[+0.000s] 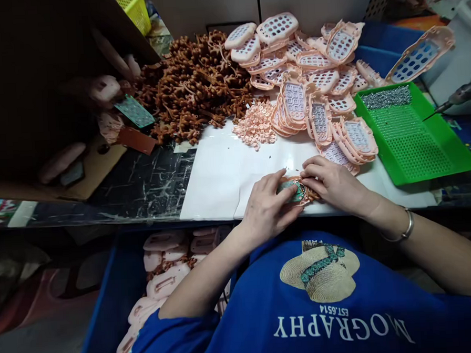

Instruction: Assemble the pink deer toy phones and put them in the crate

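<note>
The two hands met close to the near edge of the worktop [148, 173], so there was little surface on the person's side of the grip. The widest open room lay left of the grip, on a smooth white sheet [215, 172]; a narrower strip ran to the right, up to a green tray [426, 150]. Straight beyond the grip, room was short before stacked shells [294, 97] began.

Those shells were pale pink, oval and plastic-looking, with rows of holes, some backed by whitish pads. Farther off to the left of the grip rose a tangled heap of knobbly brown parts [199, 86], and between the two piles lay tiny pink pieces [256, 125]. The tray had a perforated floor and shiny metal screws [389, 97] at its far end; a pointed driver [462, 93] hung over its right side.

The assembly [299, 190] lay between the hands, low over the sheet. It was small, partly covered by fingers, with a green board, a pinkish rim and brown showing at its right end. The left hand [270, 202] pinched its left end between thumb and fingers. The right hand [330, 184] had bunched fingertips at its right end; whether they pinched anything could not be told.
</note>
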Demonstrator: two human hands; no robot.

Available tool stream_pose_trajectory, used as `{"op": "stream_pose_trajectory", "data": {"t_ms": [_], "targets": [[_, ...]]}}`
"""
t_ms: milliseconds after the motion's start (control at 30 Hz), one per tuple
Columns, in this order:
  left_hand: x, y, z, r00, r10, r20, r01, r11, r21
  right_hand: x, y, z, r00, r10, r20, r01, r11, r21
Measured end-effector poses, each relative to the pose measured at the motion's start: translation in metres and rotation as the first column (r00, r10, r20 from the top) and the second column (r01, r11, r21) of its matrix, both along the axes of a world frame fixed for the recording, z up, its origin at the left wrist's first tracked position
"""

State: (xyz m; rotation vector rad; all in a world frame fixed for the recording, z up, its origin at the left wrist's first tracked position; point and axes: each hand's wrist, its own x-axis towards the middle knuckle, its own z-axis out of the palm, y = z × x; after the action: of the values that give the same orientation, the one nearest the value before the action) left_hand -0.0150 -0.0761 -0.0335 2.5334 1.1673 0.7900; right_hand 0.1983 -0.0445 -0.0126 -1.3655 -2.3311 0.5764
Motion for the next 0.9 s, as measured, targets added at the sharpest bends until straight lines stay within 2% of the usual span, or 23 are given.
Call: {"op": "stream_pose_trajectory", "data": {"t_ms": [133, 200, 267, 333, 400, 433, 500, 600, 700, 833, 900], "targets": [[-0.003, 0.0, 0.0, 0.997, -0.049, 0.065, 0.053, 0.997, -0.057, 0.004, -0.007, -0.001, 0.993, -0.003, -0.116, 0.018, 0.992, 0.126], [-0.004, -0.001, 0.001, 0.978, 0.011, 0.207, 0.018, 0.99, -0.137, 0.005, -0.016, 0.005, 0.974, -0.067, -0.216, 0.121, 0.962, 0.245], [-0.002, -0.001, 0.004, 0.899, 0.135, 0.418, 0.001, 0.951, -0.309, 0.005, -0.026, 0.01, 0.928, -0.111, -0.355, 0.22, 0.934, 0.283], [0.007, -0.001, 0.009, 0.745, 0.259, 0.615, 0.091, 0.873, -0.479, 0.002, -0.034, 0.013, 0.881, -0.094, -0.464, 0.195, 0.965, 0.176], [0.021, 0.0, 0.014, 0.592, 0.316, 0.741, 0.247, 0.804, -0.54, -0.003, -0.036, 0.013, 0.853, -0.054, -0.52, 0.076, 0.997, 0.022], [0.029, 0.001, 0.016, 0.537, 0.328, 0.777, 0.304, 0.784, -0.541, -0.005, -0.036, 0.012, 0.837, -0.045, -0.546, 0.026, 0.999, -0.042], [0.045, 0.004, 0.019, 0.478, 0.337, 0.811, 0.372, 0.758, -0.535, -0.008, -0.033, 0.009, 0.789, -0.066, -0.611, -0.02, 0.991, -0.133], [0.064, 0.007, 0.018, 0.445, 0.343, 0.827, 0.426, 0.731, -0.533, -0.007, -0.028, 0.007, 0.716, -0.124, -0.687, -0.04, 0.975, -0.217], [0.074, 0.011, 0.017, 0.46, 0.312, 0.831, 0.471, 0.708, -0.526, 0.004, -0.027, 0.012, 0.744, -0.157, -0.65, 0.021, 0.977, -0.211], [0.076, 0.02, 0.015, 0.502, 0.217, 0.837, 0.481, 0.735, -0.479, 0.035, -0.017, 0.036, 0.832, -0.28, -0.479, 0.241, 0.96, -0.144], [0.075, 0.025, 0.012, 0.549, 0.213, 0.808, 0.418, 0.767, -0.486, 0.054, -0.005, 0.052, 0.852, -0.412, -0.322, 0.414, 0.908, -0.068]]}}
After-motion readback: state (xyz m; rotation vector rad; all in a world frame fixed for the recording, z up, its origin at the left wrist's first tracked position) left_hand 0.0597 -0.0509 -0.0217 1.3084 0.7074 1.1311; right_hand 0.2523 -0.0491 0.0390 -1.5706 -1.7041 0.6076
